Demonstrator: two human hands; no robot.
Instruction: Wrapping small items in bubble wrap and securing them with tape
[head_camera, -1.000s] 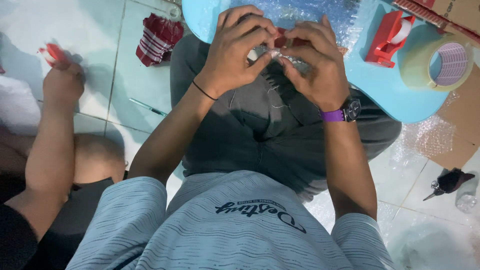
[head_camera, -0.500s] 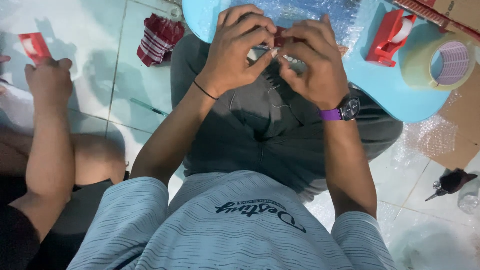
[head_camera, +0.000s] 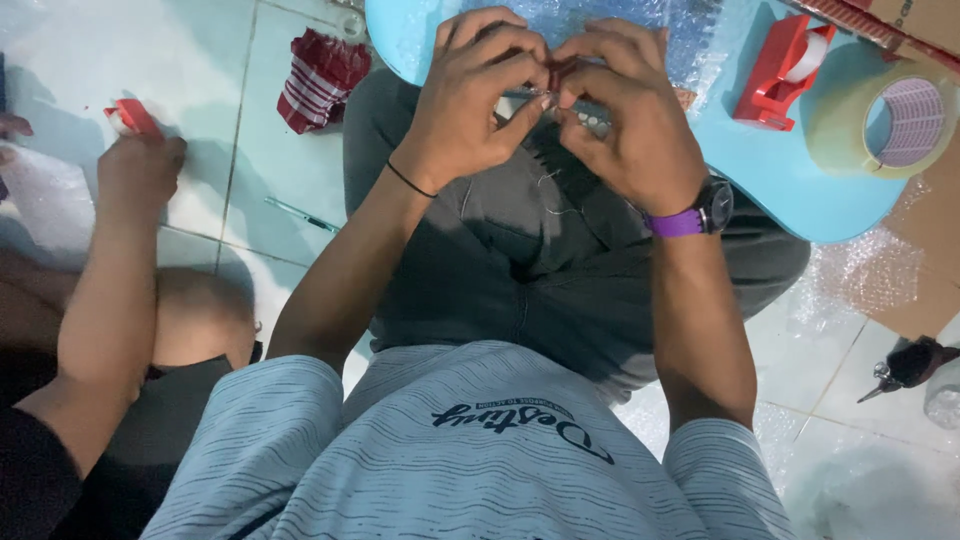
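My left hand (head_camera: 480, 95) and my right hand (head_camera: 625, 110) meet fingertip to fingertip over my lap, at the near edge of a light blue low table (head_camera: 780, 175). Both pinch one small item (head_camera: 553, 78), reddish with something clear on it; my fingers hide most of it. A thin black band circles my left wrist. A watch with a purple strap (head_camera: 695, 215) is on my right wrist. Bubble wrap (head_camera: 640, 25) lies on the table just behind my hands.
A red tape dispenser (head_camera: 785, 65) and a big roll of brown tape (head_camera: 885, 120) stand on the table at the right. A red striped cloth (head_camera: 318, 75) lies on the tiled floor. At the left, another person's hand (head_camera: 135, 175) holds a red object (head_camera: 135, 118). Cardboard and a dark tool (head_camera: 915, 365) lie at the right.
My hands stay together on the small item, fingers shifting slightly. The other person's hand at the left moved its red object up and away, then back down toward the floor.
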